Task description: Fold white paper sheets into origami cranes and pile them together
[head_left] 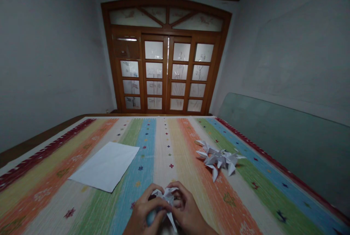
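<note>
At the bottom middle of the head view, my left hand (143,209) and my right hand (186,205) both pinch a folded white paper piece (165,197), with its pointed tip hanging below them. A small teal object (151,217) shows by my left palm, too hidden to name. Up and left of my hands, a flat square white paper sheet (105,165) lies on the striped cloth. Further right sits a cluster of folded white origami pieces (220,160) with spiky points, out of reach of neither hand's touch.
A striped multicoloured woven cloth (169,154) covers the wide surface under my hands. A pale green panel (281,143) stands along its right side. Wooden glazed double doors (166,70) stand beyond the far edge, between grey walls.
</note>
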